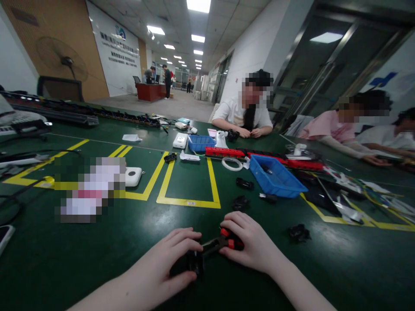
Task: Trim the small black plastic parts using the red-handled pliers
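My right hand is closed around the red-and-black handles of a pair of pliers. The jaws of the pliers point left, toward a small black plastic part. That part is held between the fingers and thumb of my left hand, just above the green table. The jaw tips reach the part's upper edge; whether they grip it I cannot tell. Beyond my right hand lie several similar black parts, one just past the knuckles and another to the right.
A blue bin stands ahead on the right, with a smaller blue bin farther back. A red strip runs across the table. A white device lies at left. A person sits opposite; others sit at right.
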`<action>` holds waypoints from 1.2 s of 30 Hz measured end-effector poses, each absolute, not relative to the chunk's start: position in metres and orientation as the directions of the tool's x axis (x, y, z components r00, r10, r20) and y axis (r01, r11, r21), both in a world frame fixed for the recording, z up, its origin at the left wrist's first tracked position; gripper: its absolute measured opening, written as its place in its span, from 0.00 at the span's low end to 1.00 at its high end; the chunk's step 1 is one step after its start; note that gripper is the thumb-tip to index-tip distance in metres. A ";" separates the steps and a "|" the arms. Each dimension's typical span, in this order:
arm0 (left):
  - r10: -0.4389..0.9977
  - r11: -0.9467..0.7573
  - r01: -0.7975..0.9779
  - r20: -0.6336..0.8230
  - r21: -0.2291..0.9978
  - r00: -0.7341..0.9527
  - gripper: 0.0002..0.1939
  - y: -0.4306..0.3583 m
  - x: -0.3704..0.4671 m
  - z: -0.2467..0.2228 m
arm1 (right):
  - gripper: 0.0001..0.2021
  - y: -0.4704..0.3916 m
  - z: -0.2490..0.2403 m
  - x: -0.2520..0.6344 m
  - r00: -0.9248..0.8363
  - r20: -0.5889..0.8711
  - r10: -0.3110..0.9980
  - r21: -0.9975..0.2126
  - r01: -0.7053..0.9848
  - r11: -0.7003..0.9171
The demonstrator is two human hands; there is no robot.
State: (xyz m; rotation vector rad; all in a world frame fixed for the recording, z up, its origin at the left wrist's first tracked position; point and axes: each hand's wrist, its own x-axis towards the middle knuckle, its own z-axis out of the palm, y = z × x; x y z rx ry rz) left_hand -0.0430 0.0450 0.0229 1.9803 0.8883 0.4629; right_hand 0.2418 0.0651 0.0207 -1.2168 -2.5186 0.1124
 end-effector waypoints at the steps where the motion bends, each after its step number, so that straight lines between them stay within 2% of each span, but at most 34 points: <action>1: 0.741 -0.348 0.401 -0.014 0.847 0.672 0.20 0.045 -0.043 0.022 | 0.19 0.064 0.021 0.241 -0.575 0.267 0.774 -0.204 0.751 0.628; 10: 0.731 -0.399 0.374 0.045 0.837 0.681 0.19 0.046 -0.042 0.024 | 0.16 0.056 0.030 0.234 -0.509 0.243 0.826 -0.131 0.826 0.548; 18: 0.701 -0.437 0.362 0.060 0.824 0.710 0.21 0.050 -0.040 0.027 | 0.28 0.024 0.031 0.274 -0.406 0.057 0.912 -0.236 0.882 0.407; 25: 0.709 -0.409 0.392 0.016 0.824 0.705 0.21 0.049 -0.041 0.026 | 0.36 -0.002 0.011 0.307 -0.220 0.084 0.972 -0.261 0.936 0.235; 30: 0.723 -0.404 0.422 0.001 0.811 0.691 0.22 0.044 -0.040 0.029 | 0.35 -0.004 0.015 0.309 -0.226 0.031 0.974 -0.296 0.928 0.225; 36: 0.744 -0.380 0.430 -0.006 0.819 0.668 0.21 0.040 -0.039 0.022 | 0.35 -0.006 0.015 0.313 -0.236 0.045 0.971 -0.339 0.910 0.237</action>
